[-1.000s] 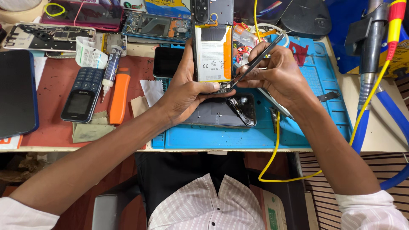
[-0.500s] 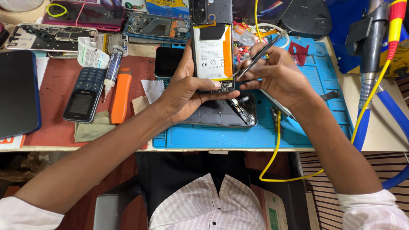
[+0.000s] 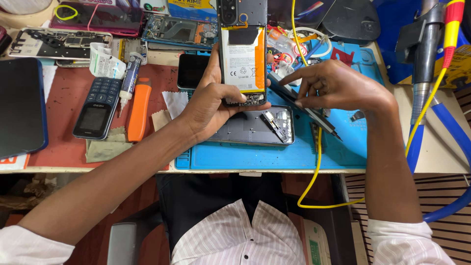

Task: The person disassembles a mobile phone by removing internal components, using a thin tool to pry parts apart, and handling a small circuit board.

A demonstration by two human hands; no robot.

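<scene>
Left hand (image 3: 211, 105) wrapped around an opened smartphone (image 3: 243, 51), fingers curled tight on its lower edge and side, thumb pressed near the bottom; phone raised upright over the blue work mat (image 3: 235, 156), white battery with orange side strip showing. Right hand (image 3: 338, 88) lowered to the mat just right of the phone, fingers bent and closed loosely on dark tweezers (image 3: 306, 105), tips slanting down toward the right, resting on the mat. Beneath the phone, flat on the mat, a grey back cover (image 3: 255, 127) with small parts inside. Yellow cable (image 3: 318, 162) running from the top of the desk, under the right hand, off the front edge. Further left on the red surface: keypad phone (image 3: 95, 108), orange tool (image 3: 139, 110), glue syringe (image 3: 128, 78), dark tablet (image 3: 19, 105) at the far left
</scene>
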